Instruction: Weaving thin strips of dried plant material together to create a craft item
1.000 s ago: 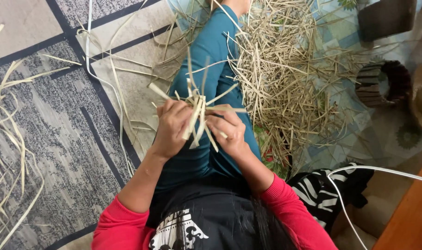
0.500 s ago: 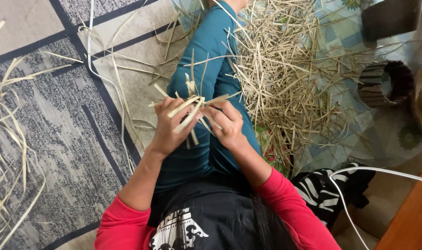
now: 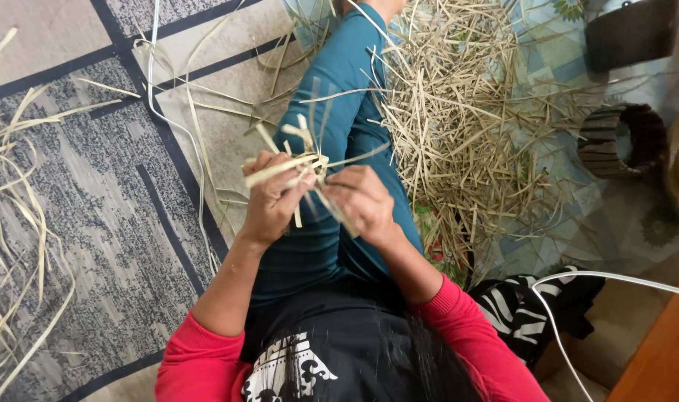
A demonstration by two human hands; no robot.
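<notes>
Head view shows the left hand (image 3: 274,201) with its grip closed around a bundle of pale straw strips (image 3: 298,160) above the teal-clad leg (image 3: 339,89). Touching it, the right hand (image 3: 362,202) pinches strip ends between pressed fingertips.

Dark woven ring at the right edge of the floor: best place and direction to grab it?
Judging by its pose, take the dark woven ring by its upper wall, coming from above. It lies on its side with the hollow opening showing, so fingers could hook inside the rim and the thumb press outside.
</notes>
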